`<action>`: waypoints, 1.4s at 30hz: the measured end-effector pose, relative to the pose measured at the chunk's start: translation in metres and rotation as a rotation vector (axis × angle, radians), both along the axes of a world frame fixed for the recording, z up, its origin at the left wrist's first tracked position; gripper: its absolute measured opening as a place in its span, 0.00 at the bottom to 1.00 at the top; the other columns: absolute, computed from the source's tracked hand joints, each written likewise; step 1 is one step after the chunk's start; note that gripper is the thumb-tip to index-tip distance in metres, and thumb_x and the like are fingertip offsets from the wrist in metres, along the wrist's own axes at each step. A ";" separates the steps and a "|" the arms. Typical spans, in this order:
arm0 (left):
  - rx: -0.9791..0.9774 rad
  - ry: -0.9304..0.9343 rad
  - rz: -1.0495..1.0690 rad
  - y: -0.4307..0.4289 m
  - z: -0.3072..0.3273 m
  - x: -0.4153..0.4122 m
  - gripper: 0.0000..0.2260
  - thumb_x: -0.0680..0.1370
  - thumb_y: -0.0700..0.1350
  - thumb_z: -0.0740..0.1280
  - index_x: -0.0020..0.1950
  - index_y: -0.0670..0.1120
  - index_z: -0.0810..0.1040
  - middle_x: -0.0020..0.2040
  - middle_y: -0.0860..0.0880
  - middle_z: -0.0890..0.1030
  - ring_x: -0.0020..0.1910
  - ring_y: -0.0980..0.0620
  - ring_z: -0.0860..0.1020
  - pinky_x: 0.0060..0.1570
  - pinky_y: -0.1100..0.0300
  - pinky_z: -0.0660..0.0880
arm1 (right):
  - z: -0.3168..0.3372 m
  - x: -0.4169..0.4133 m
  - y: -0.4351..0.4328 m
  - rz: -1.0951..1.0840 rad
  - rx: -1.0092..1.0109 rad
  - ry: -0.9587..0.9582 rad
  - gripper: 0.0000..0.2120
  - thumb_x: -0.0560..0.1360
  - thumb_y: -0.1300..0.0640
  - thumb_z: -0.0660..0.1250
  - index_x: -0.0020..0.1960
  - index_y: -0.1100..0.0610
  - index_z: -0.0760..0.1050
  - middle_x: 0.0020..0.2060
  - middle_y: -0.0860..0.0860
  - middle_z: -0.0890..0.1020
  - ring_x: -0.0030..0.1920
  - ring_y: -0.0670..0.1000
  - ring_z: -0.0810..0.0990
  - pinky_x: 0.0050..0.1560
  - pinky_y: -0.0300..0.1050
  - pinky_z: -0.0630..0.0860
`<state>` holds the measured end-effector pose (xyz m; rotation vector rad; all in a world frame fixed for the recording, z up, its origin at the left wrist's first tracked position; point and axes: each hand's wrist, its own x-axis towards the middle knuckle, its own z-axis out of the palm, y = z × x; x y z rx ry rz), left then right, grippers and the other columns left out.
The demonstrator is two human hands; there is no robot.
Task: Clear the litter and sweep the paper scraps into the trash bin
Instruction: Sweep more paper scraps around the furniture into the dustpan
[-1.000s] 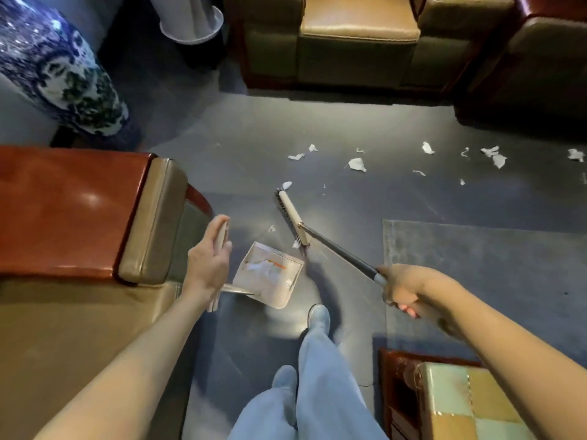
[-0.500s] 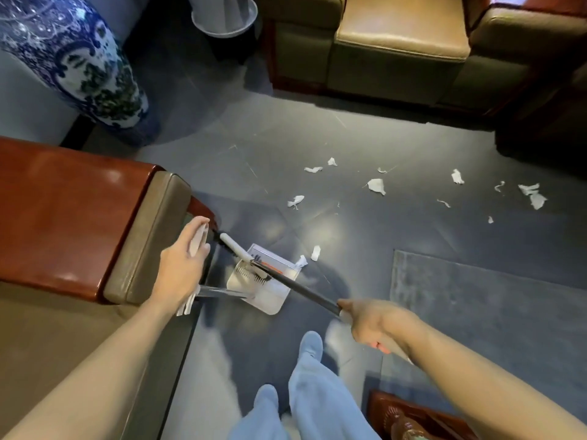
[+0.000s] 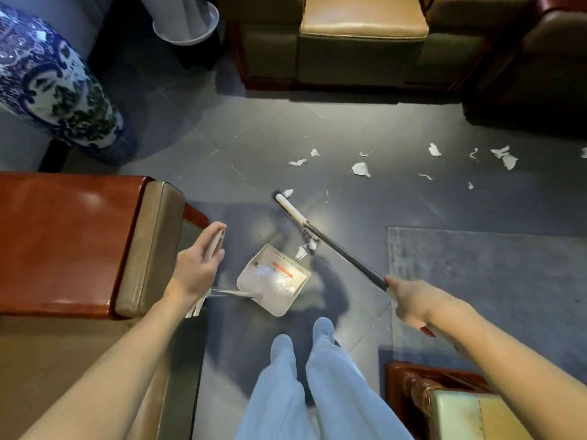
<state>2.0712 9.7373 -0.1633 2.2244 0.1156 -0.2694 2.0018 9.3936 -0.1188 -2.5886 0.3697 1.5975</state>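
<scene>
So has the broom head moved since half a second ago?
Yes. The broom head has swung out of the dustpan, away from the person, toward the scattered scraps.

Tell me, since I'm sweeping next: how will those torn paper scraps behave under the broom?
The paper scraps look thin and curled, so probably very light and prone to skidding or fluttering. The smooth floor likely lets them slide easily.

Both bare arms reach forward and down, each hand closed in a grip.

The left hand (image 3: 198, 268) is on the left, fingers curled round a pale upright handle, thumb on the near side. The right hand (image 3: 413, 301) is a fist on a dark pole, forearm running back to lower right. Two light-trousered legs stand between the arms.
</scene>
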 end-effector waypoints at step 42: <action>0.019 -0.037 0.261 -0.085 -0.014 0.261 0.21 0.79 0.39 0.65 0.61 0.66 0.72 0.48 0.49 0.80 0.40 0.47 0.77 0.46 0.49 0.75 | -0.057 0.414 -0.063 -0.065 0.046 -0.177 0.27 0.71 0.71 0.63 0.69 0.61 0.70 0.53 0.57 0.80 0.45 0.55 0.81 0.36 0.41 0.72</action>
